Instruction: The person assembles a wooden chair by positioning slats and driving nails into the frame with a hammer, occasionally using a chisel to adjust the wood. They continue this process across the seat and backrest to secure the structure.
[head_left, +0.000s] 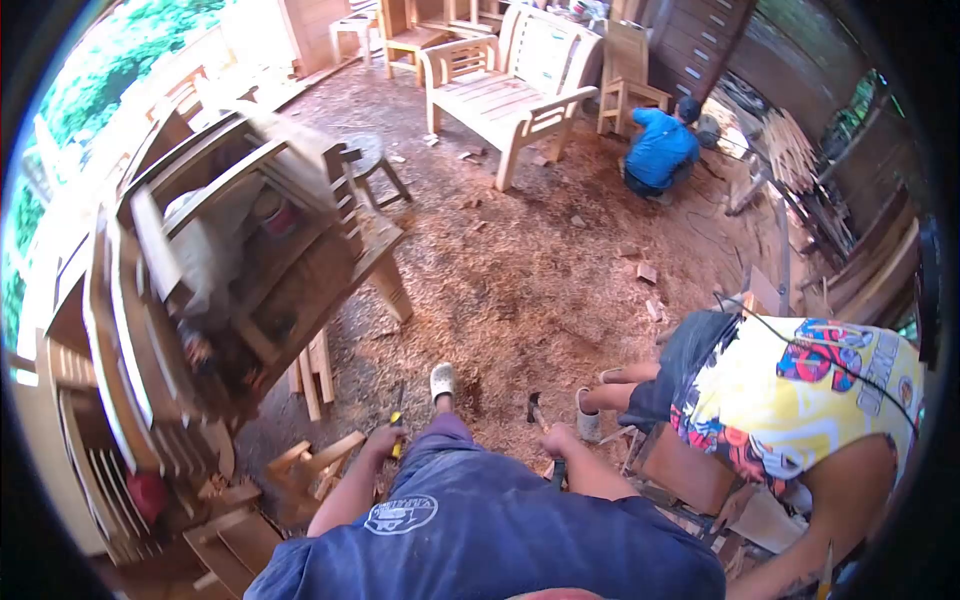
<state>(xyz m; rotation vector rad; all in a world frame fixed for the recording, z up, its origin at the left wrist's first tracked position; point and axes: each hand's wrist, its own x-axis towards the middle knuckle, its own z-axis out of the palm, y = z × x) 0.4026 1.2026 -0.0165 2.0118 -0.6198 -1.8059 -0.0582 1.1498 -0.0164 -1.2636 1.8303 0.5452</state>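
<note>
Within right hand point(560, 441), seemingly dark-headed hammer point(536, 408)

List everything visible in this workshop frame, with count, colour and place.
pale slatted wooden bench: one, light wood, top centre
small wooden chair: one, light brown, beside bench
dark wooden drawer cabinet: one, brown, top right
large unfinished wooden furniture frame: one, brown, tilted at left
crouching person in blue shirt: one, upper right
person in yellow patterned shirt: one, bending, right
sawdust-covered floor: reddish brown, centre
yellow-handled hand tool: one, in left hand
dark-headed hammer: one, in right hand
left hand: grip shut on the tool
right hand: grip shut on the hammer
</note>
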